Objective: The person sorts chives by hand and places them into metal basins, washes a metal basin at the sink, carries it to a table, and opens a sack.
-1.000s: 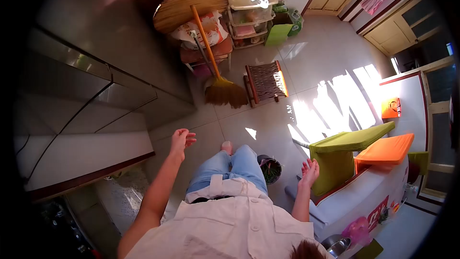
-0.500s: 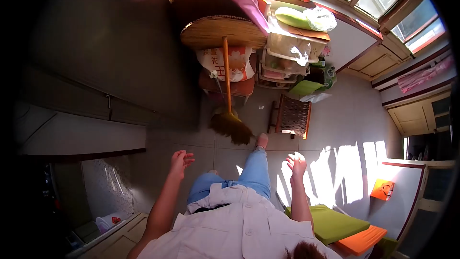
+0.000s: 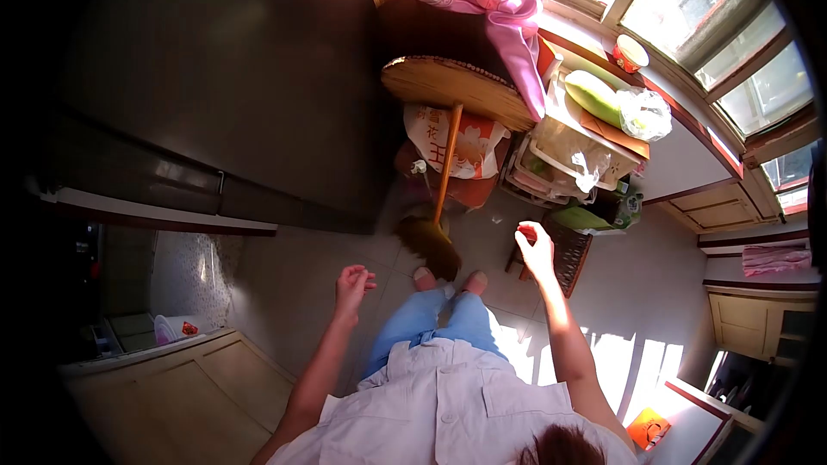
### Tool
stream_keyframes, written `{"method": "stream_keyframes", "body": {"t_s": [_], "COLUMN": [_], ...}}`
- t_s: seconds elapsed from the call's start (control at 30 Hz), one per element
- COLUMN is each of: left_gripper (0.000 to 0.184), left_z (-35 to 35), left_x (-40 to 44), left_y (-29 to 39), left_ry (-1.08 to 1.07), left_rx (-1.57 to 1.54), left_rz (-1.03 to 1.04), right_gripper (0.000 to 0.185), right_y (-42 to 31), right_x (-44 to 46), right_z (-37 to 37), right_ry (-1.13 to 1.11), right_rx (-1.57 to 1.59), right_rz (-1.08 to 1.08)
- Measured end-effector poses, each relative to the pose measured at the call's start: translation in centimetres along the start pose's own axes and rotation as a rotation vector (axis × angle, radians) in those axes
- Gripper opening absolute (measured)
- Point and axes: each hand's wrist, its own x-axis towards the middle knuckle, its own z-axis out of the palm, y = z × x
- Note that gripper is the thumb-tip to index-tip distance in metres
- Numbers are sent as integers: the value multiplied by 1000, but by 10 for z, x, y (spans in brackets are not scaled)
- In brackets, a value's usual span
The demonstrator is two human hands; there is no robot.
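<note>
My left hand (image 3: 351,290) is held out over the floor with its fingers loosely bent and a little apart, holding nothing. Farther forward and to the right, my right hand (image 3: 536,251) is raised with a gap between thumb and fingers; it is empty too. Between and beyond the hands a broom (image 3: 450,159) leans by its orange handle against a round wooden board (image 3: 457,90). Its dark bristles rest on the floor just ahead of my feet. My right hand covers part of a low woven stool (image 3: 568,257).
A large dark cabinet or appliance (image 3: 215,95) fills the left. Behind the broom is a printed sack (image 3: 474,151). Right of it stands a plastic rack (image 3: 560,164) topped by a long green gourd (image 3: 593,96). Windows line the back right, with a red cup (image 3: 631,53) on the sill.
I have stepped forward, so both feet stand together before the broom. My right hand has moved forward over the stool. The view has turned, shifting the rack and windows rightward.
</note>
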Motion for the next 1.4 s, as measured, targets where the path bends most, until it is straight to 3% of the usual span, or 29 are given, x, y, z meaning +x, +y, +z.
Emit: {"method": "stream_keyframes", "body": {"t_s": [0.07,0.13,0.3,0.37,0.5,0.57,0.6,0.67,0.73,0.87,0.93,1.07,1.17,1.2,1.27,1.33,1.4], "left_gripper": [16,15,13,12,14,14,14,15,15,23,32,50,64,66,56,34,31], "left_z": [5,12,41,60,101,129,145,181,215,283,318,379,400,406,404,393,375], "left_x": [14,28,39,46,50,49,54,67,90,140,179,243,281,298,317,321,306], "left_y": [4,5,16,10,13,28,29,33,41,88,90,126,132,119,124,111,90], "left_ry": [-31,-20,-71,-103,-138,-162,-191,-237,-259,-213,-128,-87,14,38,-157,-173,-59], "left_rx": [-70,-76,-165,-194,-129,-101,-98,-100,14,239,362,826,1205,1337,1474,1489,1373], "left_rz": [45,96,205,217,170,73,72,61,138,268,480,744,836,782,544,531,696], "right_gripper": [30,46,69,69,66,57,45,38,32,33,33,34,34,35,36,35,35], "right_y": [-30,-32,-77,-95,-120,-110,-109,-103,-119,-134,-145,-145,-136,-130,-106,-93,-88], "right_x": [11,34,142,191,274,308,324,351,359,369,371,380,385,387,398,404,406], "right_z": [21,37,43,46,51,53,52,47,34,10,2,1,10,14,24,29,27], "right_ry": [-32,-39,24,147,112,-65,-104,-189,-186,45,81,-9,-14,-7,42,69,132], "right_rx": [-47,-206,-244,-313,-349,-447,-489,-628,-645,-361,-270,-287,-349,-424,-563,-644,-729], "right_rz": [-84,-304,-655,-786,-872,-675,-750,-622,-549,-789,-837,-813,-793,-802,-857,-904,-1027]}}
